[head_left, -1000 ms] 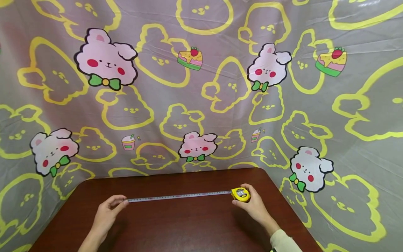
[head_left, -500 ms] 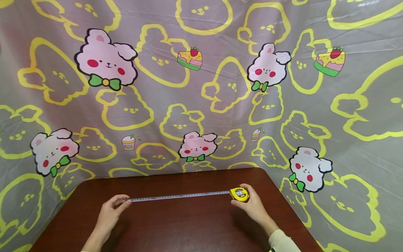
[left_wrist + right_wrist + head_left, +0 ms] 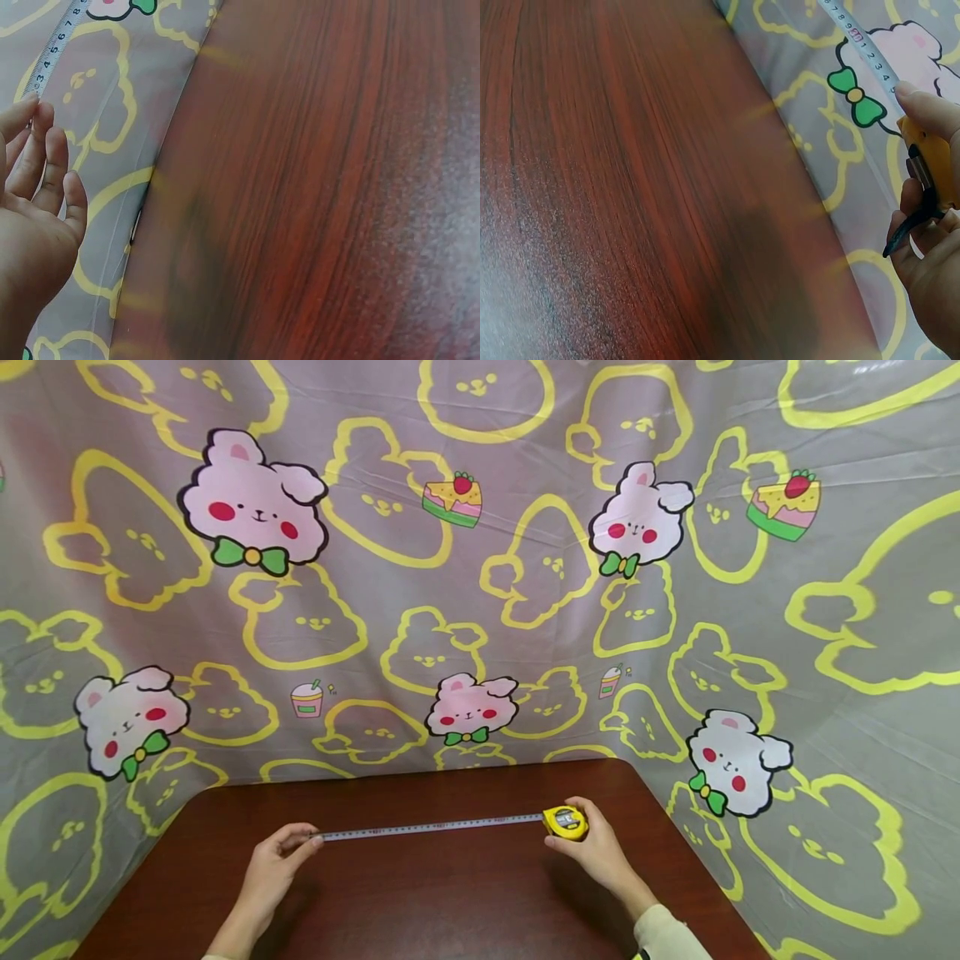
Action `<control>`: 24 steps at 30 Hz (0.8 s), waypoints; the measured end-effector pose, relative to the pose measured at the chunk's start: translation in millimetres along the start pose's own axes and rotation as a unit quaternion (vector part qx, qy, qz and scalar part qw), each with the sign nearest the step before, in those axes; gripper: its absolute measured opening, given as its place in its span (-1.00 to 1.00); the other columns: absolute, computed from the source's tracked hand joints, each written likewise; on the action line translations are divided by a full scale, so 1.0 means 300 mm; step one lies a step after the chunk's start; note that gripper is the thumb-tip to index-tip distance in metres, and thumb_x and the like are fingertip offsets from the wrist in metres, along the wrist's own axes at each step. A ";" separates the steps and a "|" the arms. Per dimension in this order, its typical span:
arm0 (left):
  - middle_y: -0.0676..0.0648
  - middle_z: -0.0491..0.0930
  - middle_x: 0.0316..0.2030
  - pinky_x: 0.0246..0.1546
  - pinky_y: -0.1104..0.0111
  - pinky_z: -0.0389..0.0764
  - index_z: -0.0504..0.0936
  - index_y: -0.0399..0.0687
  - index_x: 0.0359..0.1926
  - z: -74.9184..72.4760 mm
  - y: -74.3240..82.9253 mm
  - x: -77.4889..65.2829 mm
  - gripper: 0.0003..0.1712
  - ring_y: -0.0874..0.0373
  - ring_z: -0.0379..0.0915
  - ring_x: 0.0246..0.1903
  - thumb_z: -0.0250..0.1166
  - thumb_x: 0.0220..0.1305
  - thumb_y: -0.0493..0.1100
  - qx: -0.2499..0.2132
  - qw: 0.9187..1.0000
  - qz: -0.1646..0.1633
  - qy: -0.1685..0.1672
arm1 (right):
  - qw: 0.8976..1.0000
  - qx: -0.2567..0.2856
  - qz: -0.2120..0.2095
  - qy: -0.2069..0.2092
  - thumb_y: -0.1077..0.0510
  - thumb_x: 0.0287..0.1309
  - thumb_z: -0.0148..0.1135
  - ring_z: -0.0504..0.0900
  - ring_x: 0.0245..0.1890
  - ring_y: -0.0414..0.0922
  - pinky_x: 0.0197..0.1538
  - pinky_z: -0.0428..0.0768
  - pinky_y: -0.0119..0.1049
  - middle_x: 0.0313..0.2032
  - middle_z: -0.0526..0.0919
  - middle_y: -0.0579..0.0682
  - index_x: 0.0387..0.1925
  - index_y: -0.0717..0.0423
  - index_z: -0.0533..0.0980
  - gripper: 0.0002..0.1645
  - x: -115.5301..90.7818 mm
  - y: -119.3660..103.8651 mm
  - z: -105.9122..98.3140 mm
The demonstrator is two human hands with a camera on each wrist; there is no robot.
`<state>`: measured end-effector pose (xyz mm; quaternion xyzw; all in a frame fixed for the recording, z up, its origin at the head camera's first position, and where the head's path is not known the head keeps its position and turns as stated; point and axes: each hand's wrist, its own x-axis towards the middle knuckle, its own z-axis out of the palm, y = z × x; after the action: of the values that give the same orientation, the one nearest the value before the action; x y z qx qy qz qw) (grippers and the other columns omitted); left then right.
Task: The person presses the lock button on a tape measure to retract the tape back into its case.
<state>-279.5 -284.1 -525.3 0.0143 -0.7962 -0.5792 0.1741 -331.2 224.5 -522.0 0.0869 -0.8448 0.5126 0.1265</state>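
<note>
A yellow tape measure sits in my right hand, gripped between thumb and fingers at its case. Its white blade stretches out to the left, nearly straight, above the table. At the blade's free end, my left hand pinches the tip between thumb and forefinger. The left wrist view shows the low numbers of the blade just beyond the pinching fingertips. In the right wrist view, the thumb lies at the mouth of the yellow case, and a black strap hangs below it.
Both hands are over a dark red-brown wooden table with rounded far corners. Behind it and along both sides hangs a grey curtain printed with rabbits and yellow outlines.
My left hand has moved a little to the right with the blade's tip. The right hand has shifted slightly left with the tape measure, and the stretch of blade between them is shorter.
</note>
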 end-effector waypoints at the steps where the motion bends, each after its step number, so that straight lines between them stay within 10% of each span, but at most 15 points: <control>1: -0.07 0.74 -0.24 -0.16 0.46 0.46 0.65 -0.30 0.01 0.001 -0.001 -0.002 -0.64 0.27 0.58 -0.20 0.45 0.36 -0.12 -0.002 1.000 0.001 0.000 | 1.000 0.000 0.000 -0.001 0.08 -0.11 0.72 0.53 -0.02 0.00 0.04 0.52 -0.17 0.06 0.55 0.10 0.25 0.18 0.41 -0.08 0.000 0.000 0.002; 24: -0.06 0.73 -0.23 -0.14 0.46 0.41 0.65 -0.30 0.01 0.031 -0.018 -0.007 -0.65 0.26 0.56 -0.17 0.46 0.35 -0.14 -0.002 1.000 0.004 -0.005 | 1.000 0.017 0.012 -0.010 0.13 -0.10 0.72 0.54 -0.04 0.00 0.00 0.55 -0.24 0.05 0.55 0.11 0.25 0.19 0.41 -0.09 -0.006 -0.009 0.034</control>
<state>-281.2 -277.0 -533.4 0.0081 -0.7957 -0.5805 0.1724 -329.9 214.3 -524.7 0.0842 -0.8381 0.5275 0.1105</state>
